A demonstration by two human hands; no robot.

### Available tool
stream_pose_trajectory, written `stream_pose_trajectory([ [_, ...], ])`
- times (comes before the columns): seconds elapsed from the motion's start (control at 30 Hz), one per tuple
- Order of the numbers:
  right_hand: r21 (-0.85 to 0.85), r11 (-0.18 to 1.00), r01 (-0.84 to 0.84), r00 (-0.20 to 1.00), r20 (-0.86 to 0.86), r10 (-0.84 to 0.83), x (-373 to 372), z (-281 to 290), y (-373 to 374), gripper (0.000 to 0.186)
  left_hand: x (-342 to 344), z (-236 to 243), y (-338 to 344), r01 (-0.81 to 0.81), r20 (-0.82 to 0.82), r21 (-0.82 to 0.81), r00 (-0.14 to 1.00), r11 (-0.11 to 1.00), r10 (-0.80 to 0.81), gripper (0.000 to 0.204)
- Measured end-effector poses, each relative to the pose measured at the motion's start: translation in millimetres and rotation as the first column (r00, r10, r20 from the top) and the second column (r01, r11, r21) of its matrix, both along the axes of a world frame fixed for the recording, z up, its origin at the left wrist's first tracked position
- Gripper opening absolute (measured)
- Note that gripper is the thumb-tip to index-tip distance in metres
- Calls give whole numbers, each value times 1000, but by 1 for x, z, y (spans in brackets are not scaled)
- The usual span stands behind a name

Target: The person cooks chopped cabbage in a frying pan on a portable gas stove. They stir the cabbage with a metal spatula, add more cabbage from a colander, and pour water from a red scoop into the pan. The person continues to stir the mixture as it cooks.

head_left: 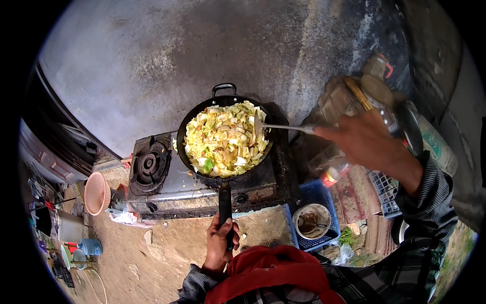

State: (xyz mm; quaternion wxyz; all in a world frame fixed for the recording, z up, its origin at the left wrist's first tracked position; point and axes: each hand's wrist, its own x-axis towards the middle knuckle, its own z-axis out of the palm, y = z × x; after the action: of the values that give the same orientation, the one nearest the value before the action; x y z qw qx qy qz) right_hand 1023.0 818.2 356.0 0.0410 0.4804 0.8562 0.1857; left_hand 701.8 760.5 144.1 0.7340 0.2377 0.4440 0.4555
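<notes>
My left hand (220, 240) is closed around the black handle (225, 200) of a wok (183, 154) on the stove's right burner, near the handle's end. Chopped cabbage (223, 137), pale yellow with some green bits, fills the wok in a heap. My right hand (364, 147) grips a metal spatula (291, 127), whose blade rests at the right side of the cabbage, partly hidden in it.
The stove (177, 185) has a bare left burner (150, 163). A pink basket (96, 192) sits to the left. Below right are a blue crate (316, 195) holding a bucket (311, 220), and assorted pots (377, 91). A concrete wall (202, 50) rises behind.
</notes>
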Motion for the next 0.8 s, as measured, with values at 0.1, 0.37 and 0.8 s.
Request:
stream_pose_trajectory([
  [0.1,-14,999,37,998,60,-36,0,-8,18,37,1,1,0,10,22,-3,1000,1000,-10,18],
  [0.37,19,1000,-14,999,36,13,27,-32,44,41,-2,2,-1,8,64,3,998,1000,-8,19],
  [0.8,19,992,-122,991,64,121,30,-57,104,44,-3,-3,2,14,50,-6,999,1000,-13,15],
])
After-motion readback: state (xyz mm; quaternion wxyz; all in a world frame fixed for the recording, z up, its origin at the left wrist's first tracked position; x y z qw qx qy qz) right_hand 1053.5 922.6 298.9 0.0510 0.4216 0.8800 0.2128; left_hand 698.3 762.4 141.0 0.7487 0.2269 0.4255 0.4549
